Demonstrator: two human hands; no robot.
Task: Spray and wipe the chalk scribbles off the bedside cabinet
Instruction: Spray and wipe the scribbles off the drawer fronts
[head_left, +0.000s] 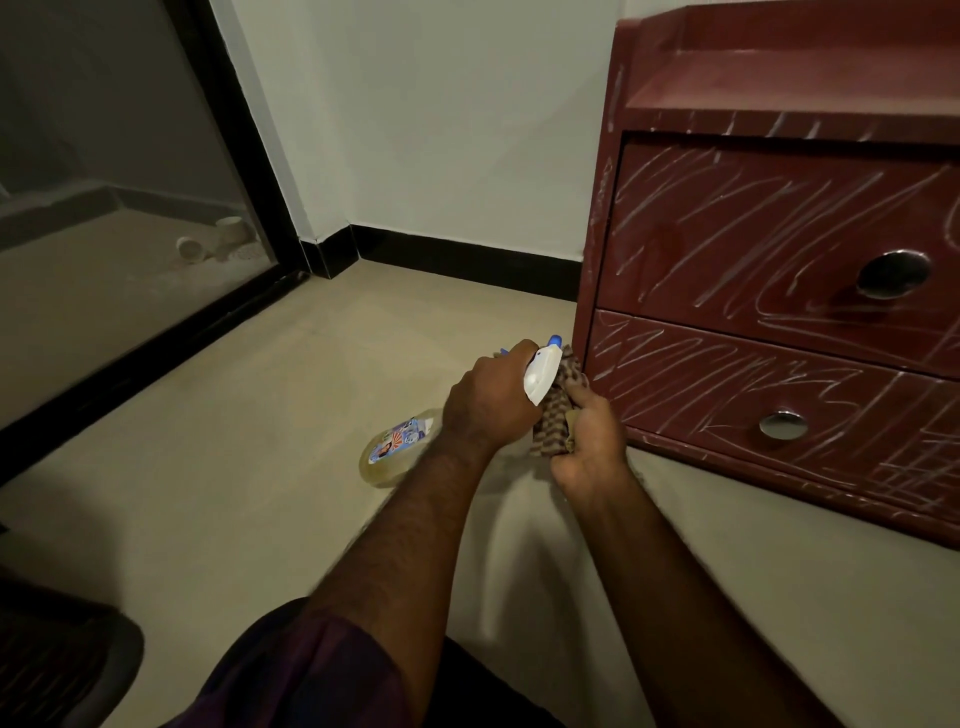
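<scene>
A dark red bedside cabinet (769, 260) stands on the floor at the right, its two drawer fronts and frame covered in white chalk scribbles. My left hand (493, 400) grips the neck of a clear spray bottle (397, 447) with a white and blue trigger head; the bottle is tilted, base toward the lower left. My right hand (589, 441) holds a bunched brown patterned cloth (556, 410) right against the nozzle, just left of the lower drawer.
Beige tiled floor (260, 441) spreads to the left. A glass door with a black frame (244, 171) stands at the left. White wall with black skirting (467, 260) runs behind. A dark object (62, 660) lies at the bottom left.
</scene>
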